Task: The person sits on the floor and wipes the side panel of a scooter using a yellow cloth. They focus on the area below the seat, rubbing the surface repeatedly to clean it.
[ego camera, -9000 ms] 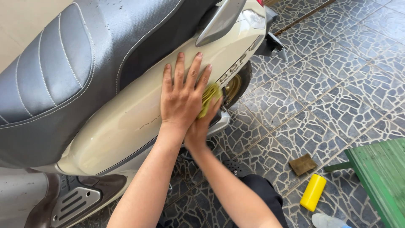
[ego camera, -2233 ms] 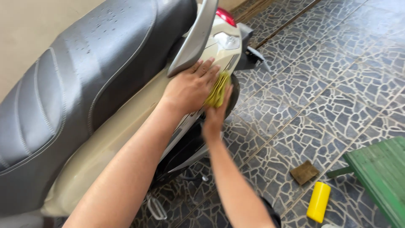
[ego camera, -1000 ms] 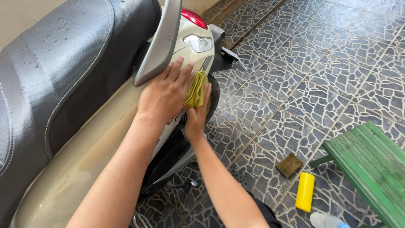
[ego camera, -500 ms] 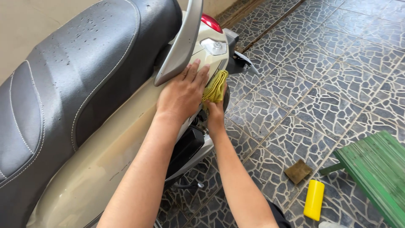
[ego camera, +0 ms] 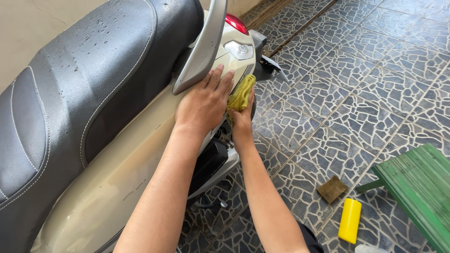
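Tiled floor (ego camera: 356, 93), scooter (ego camera: 140, 178) tail: your wiping has moved rearward.
Left hand (ego camera: 204, 100) lies flat, open on the panel; right hand (ego camera: 241, 117) grips the cloth (ego camera: 241, 92).

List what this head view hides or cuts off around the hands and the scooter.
- Right hand: mostly hidden by the left hand and the yellow cloth.
- Cloth: part tucked under the hands.
- Scooter: front cut off by the left edge.
- Green bench: cut off at the right edge.
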